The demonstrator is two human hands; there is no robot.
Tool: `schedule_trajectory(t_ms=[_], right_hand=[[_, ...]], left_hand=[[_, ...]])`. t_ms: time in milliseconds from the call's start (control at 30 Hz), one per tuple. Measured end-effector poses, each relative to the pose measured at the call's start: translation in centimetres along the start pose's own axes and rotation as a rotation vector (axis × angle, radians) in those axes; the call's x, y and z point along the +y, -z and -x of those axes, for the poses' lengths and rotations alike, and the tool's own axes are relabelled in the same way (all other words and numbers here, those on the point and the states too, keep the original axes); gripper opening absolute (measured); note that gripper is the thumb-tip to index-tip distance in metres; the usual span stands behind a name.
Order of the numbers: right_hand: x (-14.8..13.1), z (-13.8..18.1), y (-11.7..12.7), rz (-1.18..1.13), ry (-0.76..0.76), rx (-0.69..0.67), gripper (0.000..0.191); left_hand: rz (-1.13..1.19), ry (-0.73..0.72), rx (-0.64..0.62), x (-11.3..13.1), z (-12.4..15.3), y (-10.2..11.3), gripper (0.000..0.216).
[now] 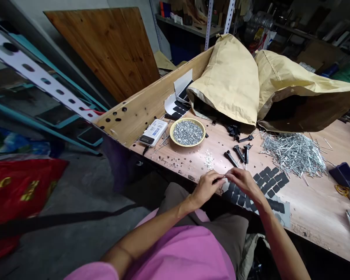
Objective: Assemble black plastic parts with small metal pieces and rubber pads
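Note:
My left hand (206, 186) and my right hand (244, 181) meet at the table's front edge, fingertips almost touching. Both have thumb and fingers pinched together; whatever is between them is too small to make out. Just beyond lies a small scatter of flat metal washers (209, 160). Several black plastic parts (231, 158), some with metal pins in them, lie past my right hand. Beneath and beside that hand spreads a sheet of black adhesive pads (272, 181). A yellow bowl (188, 145) full of small shiny metal pieces stands farther off to the left.
Loose metal pins (296, 155) are heaped on the right, near a dark blue box (344, 175). Two large paper sacks (227, 81) lie open at the back. A white device (153, 132) sits by the wooden side board (151, 97). More black pads (181, 109) rest behind the bowl.

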State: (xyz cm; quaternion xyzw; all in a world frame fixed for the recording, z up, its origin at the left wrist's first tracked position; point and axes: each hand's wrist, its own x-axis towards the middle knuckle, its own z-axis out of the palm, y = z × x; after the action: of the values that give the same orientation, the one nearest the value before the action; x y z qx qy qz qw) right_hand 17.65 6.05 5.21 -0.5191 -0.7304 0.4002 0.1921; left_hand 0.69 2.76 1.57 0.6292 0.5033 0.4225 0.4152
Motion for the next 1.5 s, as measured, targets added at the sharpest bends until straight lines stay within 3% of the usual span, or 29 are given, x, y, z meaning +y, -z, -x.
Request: schedule_trajectory(t_ms=[67, 167, 300, 433, 533, 700, 800, 1133, 1500], right_hand=[[1.4, -2.5, -1.0, -0.049, -0.038, 0.075, 0.043], [3.1, -5.2, -2.5, 0.248, -0.058, 0.22, 0.027], [3.9, -6.5, -4.0, 0.575, -0.098, 0.185, 0.021], [3.8, -6.6, -4.2, 0.523, -0.084, 0.201, 0.02], [3.4, -6.1, -4.2, 0.331, -0.043, 0.255, 0.011], [2.1, -4.5, -5.4, -0.283, -0.116, 0.463, 0.019], [1.2, -3.7, -6.0, -0.449, -0.146, 0.514, 0.026], [0.4, -2.2, -6.0, -0.457, -0.062, 0.615, 0.021], [0.7, -1.1, -6.2, -0.425, -0.043, 0.668, 0.022]], left_hand=[[0.051, 0.119, 0.043, -1.3, -0.3, 0.9, 0.008], [0.217, 0.343, 0.088, -2.6, -0.8, 1.9, 0.007], [0.508, 0.605, 0.07, -3.3, -1.6, 2.3, 0.02], [0.698, 0.781, 0.002, -3.2, -2.4, 2.4, 0.033], [0.807, 0.851, -0.055, -2.9, -2.8, 2.5, 0.037], [0.887, 0.824, -0.133, -2.7, -2.9, 2.3, 0.037], [0.893, 0.759, -0.165, -2.6, -2.7, 1.9, 0.042], [0.889, 0.684, -0.201, -2.0, -2.3, 1.4, 0.054], [0.832, 0.677, -0.23, -1.8, -2.1, 1.0, 0.054]])
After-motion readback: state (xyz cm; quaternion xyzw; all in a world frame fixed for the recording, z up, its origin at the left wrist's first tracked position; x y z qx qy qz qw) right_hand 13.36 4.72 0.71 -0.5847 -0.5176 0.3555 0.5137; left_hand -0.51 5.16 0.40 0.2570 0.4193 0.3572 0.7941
